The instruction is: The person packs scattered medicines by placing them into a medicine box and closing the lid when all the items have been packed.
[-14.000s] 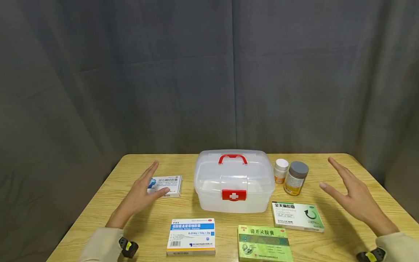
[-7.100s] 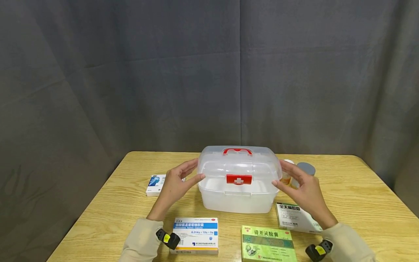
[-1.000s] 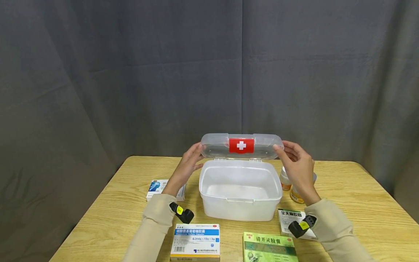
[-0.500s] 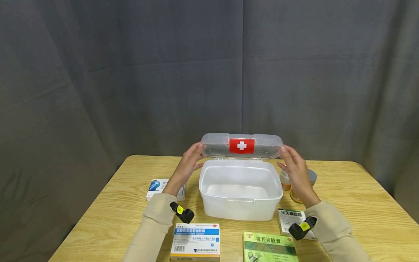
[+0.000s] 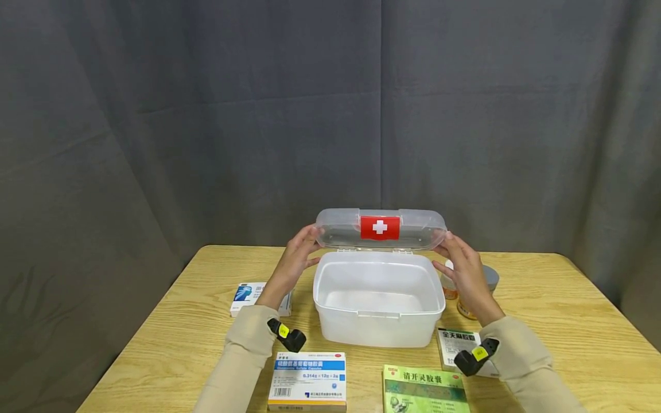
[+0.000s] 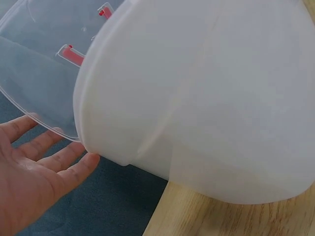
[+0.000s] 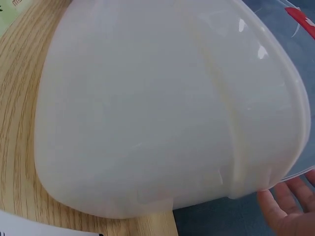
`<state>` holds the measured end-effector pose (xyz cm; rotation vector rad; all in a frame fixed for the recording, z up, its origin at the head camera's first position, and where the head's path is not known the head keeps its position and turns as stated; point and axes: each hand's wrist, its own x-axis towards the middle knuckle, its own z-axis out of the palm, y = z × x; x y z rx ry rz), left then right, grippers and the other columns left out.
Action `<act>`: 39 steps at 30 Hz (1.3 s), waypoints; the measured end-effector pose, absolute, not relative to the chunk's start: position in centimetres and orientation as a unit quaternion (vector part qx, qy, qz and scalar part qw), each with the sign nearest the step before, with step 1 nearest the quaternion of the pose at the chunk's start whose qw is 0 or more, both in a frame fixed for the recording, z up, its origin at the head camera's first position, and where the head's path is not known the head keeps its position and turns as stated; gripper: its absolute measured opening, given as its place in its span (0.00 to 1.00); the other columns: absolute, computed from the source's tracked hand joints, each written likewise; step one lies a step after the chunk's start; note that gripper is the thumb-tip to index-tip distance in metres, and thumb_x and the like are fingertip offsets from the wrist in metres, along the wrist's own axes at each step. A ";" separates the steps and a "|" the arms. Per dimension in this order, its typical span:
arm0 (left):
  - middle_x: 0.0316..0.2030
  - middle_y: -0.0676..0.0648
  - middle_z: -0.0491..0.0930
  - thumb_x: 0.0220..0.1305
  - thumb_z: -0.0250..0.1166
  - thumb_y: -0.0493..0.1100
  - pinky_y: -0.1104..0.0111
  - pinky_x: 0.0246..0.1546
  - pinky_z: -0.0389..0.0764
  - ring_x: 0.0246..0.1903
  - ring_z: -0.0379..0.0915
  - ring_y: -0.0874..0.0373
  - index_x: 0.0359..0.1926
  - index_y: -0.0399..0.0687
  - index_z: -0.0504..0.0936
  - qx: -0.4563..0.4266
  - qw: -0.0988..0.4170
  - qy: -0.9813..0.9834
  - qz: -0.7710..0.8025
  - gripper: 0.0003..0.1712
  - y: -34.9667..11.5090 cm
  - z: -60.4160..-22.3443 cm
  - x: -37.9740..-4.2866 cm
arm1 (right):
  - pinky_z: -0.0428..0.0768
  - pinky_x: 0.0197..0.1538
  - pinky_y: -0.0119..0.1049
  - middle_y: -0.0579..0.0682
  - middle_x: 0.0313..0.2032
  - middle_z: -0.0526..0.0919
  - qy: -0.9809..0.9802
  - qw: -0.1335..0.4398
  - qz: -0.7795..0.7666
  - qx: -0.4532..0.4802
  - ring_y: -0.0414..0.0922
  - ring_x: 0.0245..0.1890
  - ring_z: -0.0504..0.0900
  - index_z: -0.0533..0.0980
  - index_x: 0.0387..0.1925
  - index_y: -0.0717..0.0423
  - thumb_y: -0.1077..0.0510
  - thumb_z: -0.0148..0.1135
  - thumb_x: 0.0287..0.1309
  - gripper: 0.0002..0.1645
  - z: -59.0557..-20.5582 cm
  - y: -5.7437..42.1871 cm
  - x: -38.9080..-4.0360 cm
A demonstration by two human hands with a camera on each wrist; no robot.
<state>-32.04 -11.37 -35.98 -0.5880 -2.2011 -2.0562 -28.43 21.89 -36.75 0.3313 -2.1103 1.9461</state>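
Note:
A translucent first-aid box (image 5: 379,327) stands in the middle of the table. Its clear lid (image 5: 335,234), hinged at the back, is tipped up and back, showing the bare white inside. A red latch (image 5: 380,228) with a white cross is on the lid's front edge. My left hand (image 5: 295,261) touches the lid's left end; its fingers (image 6: 66,157) stretch out along the lid's edge in the left wrist view. At the lid's right end, my right hand (image 5: 465,269) rests its extended fingers (image 7: 284,196) against the edge.
Left of the box lies a white medicine box (image 5: 253,293). A blue-and-white medicine box (image 5: 307,378) and a green one (image 5: 426,393) lie in front. A white-green carton (image 5: 457,344) and grey-capped bottle (image 5: 489,277) are partly hidden by my right arm, beside a smaller bottle (image 5: 449,292).
Over the earlier frames the lid swung from closed to up and back. In the last second, my right hand loosened its grip on the lid's corner and slid slightly lower; my left stayed put.

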 end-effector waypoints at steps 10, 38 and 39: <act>0.67 0.39 0.63 0.77 0.44 0.55 0.45 0.58 0.69 0.64 0.63 0.41 0.57 0.44 0.56 -0.172 0.032 -0.708 -0.685 0.22 -11.5 -36.1 -32.0 | 0.73 0.57 0.42 0.62 0.65 0.65 -0.726 0.145 0.667 0.084 0.55 0.62 0.66 0.62 0.68 0.66 0.41 0.39 0.74 0.37 -36.6 21.1 -28.5; 0.64 0.40 0.67 0.78 0.43 0.53 0.47 0.52 0.75 0.59 0.67 0.42 0.66 0.43 0.66 -0.174 0.049 -0.713 -0.677 0.26 -11.5 -36.3 -32.5 | 0.74 0.57 0.42 0.62 0.63 0.67 -0.723 0.144 0.672 0.067 0.51 0.60 0.69 0.63 0.68 0.64 0.40 0.41 0.73 0.37 -36.6 20.8 -28.6; 0.64 0.40 0.67 0.78 0.43 0.53 0.48 0.51 0.76 0.59 0.68 0.42 0.66 0.43 0.66 -0.172 0.050 -0.714 -0.677 0.26 -11.5 -36.3 -32.6 | 0.74 0.57 0.42 0.61 0.63 0.67 -0.725 0.143 0.670 0.066 0.50 0.60 0.69 0.63 0.68 0.64 0.40 0.41 0.73 0.37 -36.6 20.8 -28.6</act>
